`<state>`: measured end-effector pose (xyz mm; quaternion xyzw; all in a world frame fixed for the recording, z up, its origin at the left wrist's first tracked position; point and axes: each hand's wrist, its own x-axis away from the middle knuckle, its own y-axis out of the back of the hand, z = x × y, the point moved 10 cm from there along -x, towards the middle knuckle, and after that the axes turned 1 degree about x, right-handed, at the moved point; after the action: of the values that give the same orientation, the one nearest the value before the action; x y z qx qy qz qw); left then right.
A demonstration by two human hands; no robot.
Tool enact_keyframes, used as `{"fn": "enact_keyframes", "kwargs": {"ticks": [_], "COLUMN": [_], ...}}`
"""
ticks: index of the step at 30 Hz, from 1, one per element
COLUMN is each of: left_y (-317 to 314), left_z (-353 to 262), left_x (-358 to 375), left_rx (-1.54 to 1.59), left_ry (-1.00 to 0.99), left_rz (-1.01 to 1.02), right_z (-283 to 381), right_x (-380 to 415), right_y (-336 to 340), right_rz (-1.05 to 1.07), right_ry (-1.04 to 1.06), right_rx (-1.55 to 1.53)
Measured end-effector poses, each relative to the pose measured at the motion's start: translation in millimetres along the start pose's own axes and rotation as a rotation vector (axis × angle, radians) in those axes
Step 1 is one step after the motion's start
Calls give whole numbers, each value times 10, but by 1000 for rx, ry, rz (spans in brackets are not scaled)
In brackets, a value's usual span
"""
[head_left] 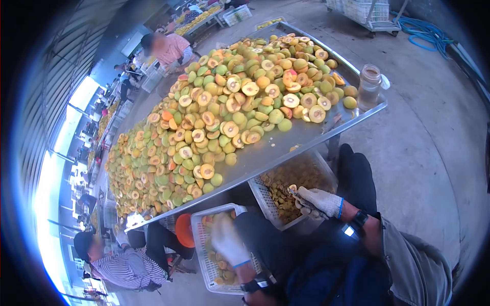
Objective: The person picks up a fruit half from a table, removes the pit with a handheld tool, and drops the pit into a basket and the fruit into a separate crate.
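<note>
My right hand (pixel 320 202), in a white knit glove, is closed above a white crate (pixel 263 200) of brown pits and scraps. Something small with a pale, reddish-brown tip sticks out at its fingertips; I cannot make out what it is. My left hand (pixel 228 240), also gloved, is smeared by motion over a second white basket (pixel 198 250) that holds cut fruit pieces. Its fingers cannot be read. In front of me, a big heap of halved peaches (pixel 204 122), green, yellow and orange, many with pits showing, covers much of a metal table (pixel 286 148).
A clear jar (pixel 369 86) stands at the table's right corner. An orange-red bowl (pixel 185 230) sits beside the basket. One person in a striped shirt (pixel 125 268) is at lower left, another in a pink shirt (pixel 171 49) across the table. A blue hose (pixel 421 33) lies on the floor.
</note>
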<state>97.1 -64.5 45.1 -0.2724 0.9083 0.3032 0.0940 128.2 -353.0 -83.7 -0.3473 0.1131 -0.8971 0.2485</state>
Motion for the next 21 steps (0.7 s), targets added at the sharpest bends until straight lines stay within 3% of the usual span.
{"fn": "enact_keyframes", "kwargs": {"ticks": [1, 3, 4, 6, 9, 11, 14, 18, 21], "left_y": [-351, -1062, -1375, -1759, -1950, -2054, -2125, -2220, -2176], "left_z": [-10, -292, -270, -292, -249, -270, -235, -90, -211], "left_x": [85, 269, 420, 618, 773, 840, 906, 898, 735], "left_rx": [258, 461, 630, 690, 666, 1060, 1163, 1138, 935], "left_ry": [267, 223, 496, 536, 598, 728, 817, 770, 720], "left_rz": [93, 398, 487, 634, 704, 723, 674, 738, 742], "right_z": [5, -54, -39, -30, -94, -93, -170, -177, -220], "right_x": [-4, 26, 61, 161, 196, 204, 175, 166, 128], "right_y": [-20, -105, -109, -203, -186, -203, -294, -316, -266], "right_rz": [8, 77, 72, 169, 273, 336, 496, 568, 616], "right_ry": [-1, -46, -41, -56, -24, -12, -45, -30, -45], "right_rx": [6, -36, -42, -104, -285, -365, -546, -635, -742]}}
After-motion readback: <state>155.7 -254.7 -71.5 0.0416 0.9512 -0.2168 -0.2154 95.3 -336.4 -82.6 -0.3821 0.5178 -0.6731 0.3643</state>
